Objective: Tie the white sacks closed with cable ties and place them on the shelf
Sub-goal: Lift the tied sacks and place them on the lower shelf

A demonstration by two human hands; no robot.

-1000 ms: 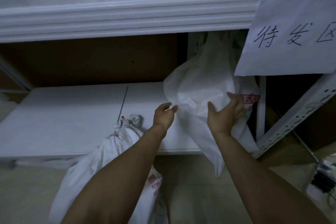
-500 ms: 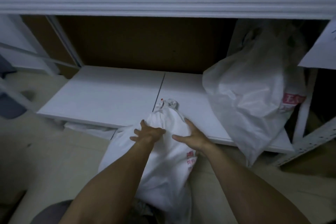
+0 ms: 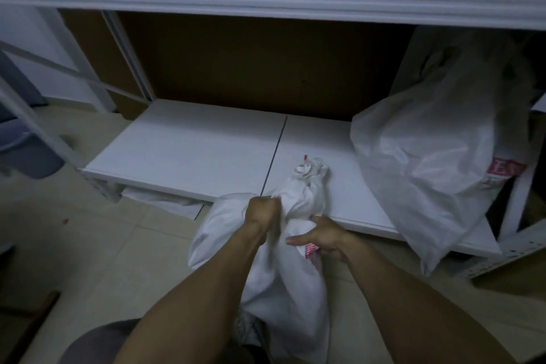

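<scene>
The sack [image 3: 283,269] stands on the floor against the front edge of the shelf [image 3: 192,151]. Its long axis runs up and away from the person, and the tied neck [image 3: 308,174] lies over that edge. The left hand [image 3: 261,211] clenches fabric just below the neck. The right hand [image 3: 322,241] grips the side lower down. The shelf lies straight ahead of both hands, and a second sack [image 3: 428,156] occupies its right end.

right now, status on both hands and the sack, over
Left hand, right hand both grip tied white fabric sack. Neck lies over front edge of white lower shelf board. Second white sack on board at right, apart.
</scene>
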